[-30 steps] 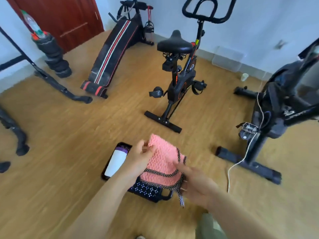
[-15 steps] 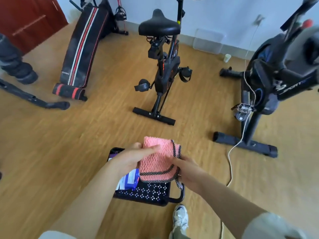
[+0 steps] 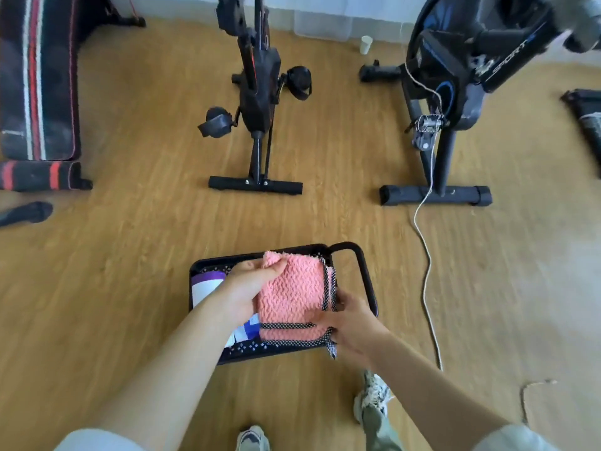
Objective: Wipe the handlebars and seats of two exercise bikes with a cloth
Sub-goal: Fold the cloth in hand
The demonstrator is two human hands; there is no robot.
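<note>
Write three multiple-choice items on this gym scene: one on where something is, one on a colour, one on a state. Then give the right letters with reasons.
1. Where is the white paper cup?
A. in the basket
B. on the floor by the wall
C. on a bike pedal

2. What colour is the cloth?
A. pink
B. green
C. yellow

3. How is the cloth held?
A. by both hands
B. by neither hand
C. by the right hand only

Answers: 1 B, it stands on the floor by the wall between the two bikes. 2 A, it is pink with a dark dotted edging. 3 A, the left hand and right hand both grip it above the basket.
</note>
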